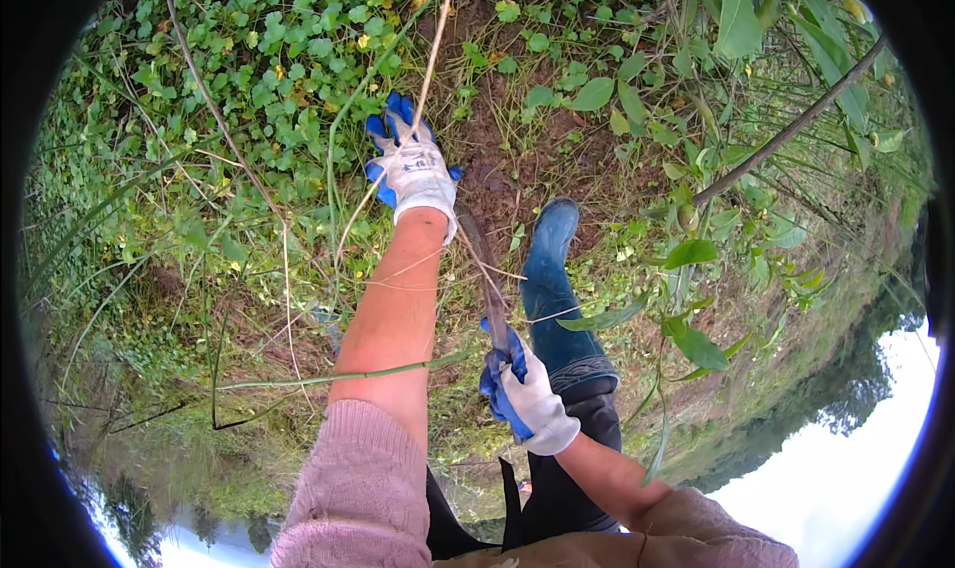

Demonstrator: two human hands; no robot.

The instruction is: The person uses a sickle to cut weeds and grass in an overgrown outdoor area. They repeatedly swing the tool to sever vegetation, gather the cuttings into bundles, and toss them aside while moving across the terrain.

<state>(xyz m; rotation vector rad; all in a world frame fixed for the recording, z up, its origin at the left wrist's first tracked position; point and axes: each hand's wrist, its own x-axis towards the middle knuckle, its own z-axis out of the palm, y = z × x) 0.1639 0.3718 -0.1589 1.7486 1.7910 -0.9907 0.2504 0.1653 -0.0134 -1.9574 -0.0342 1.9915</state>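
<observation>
My left hand [413, 165], in a white glove with blue coating, reaches out over the low green plants [298, 66]. Its fingers are apart, and a thin dry stem [434, 56] crosses over its back. My right hand [527, 394], gloved the same way, is wrapped round a brown wooden handle [480, 250]. From that fist the handle runs forward to beside my left wrist. Its far end passes out of sight near the left glove, so the kind of tool cannot be told.
A blue rubber boot [552, 265] stands on the ground right of the handle. Bare reddish soil [492, 160] lies ahead of it. A leafy branch [791, 130] leans in from the right. Long stems [343, 375] cross before my left forearm.
</observation>
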